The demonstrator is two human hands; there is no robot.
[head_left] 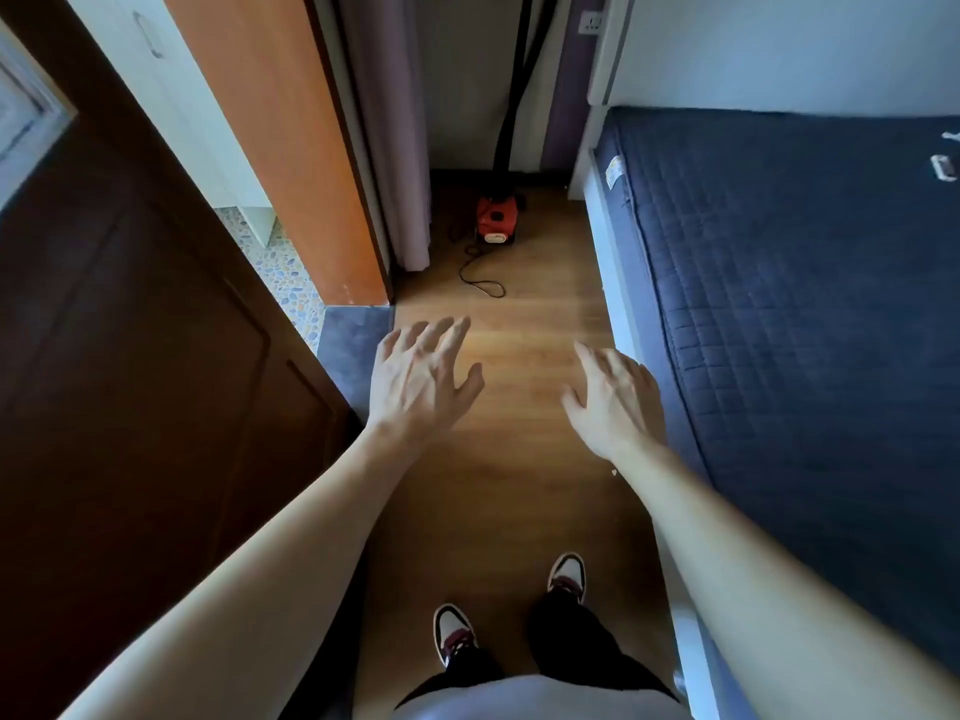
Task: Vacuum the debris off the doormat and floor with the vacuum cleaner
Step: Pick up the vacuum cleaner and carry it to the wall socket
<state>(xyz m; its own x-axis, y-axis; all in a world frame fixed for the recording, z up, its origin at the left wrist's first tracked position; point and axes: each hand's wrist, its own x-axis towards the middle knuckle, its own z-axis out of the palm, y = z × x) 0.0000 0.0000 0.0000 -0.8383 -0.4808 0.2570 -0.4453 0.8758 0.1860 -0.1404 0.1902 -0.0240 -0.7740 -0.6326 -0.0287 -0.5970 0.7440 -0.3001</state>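
Note:
A small red vacuum cleaner (pixel 497 219) stands on the wooden floor (pixel 519 491) at the far end of the passage, against the wall. Its black hose (pixel 514 111) rises up along the wall, and its black cord (pixel 480 278) loops on the floor in front of it. A grey-blue doormat (pixel 353 350) lies at the left, by the doorway, partly hidden by the door. My left hand (pixel 421 379) and my right hand (pixel 613 397) are both stretched forward over the floor, fingers spread, holding nothing, well short of the vacuum cleaner. A small pale speck (pixel 614 472) lies on the floor.
A dark brown door (pixel 130 387) stands open at the left. An orange panel (pixel 291 148) and a curtain (pixel 384 127) border the passage. A bed with a dark blue quilted mattress (pixel 805 314) fills the right side. My feet in sneakers (pixel 566 574) stand on the floor.

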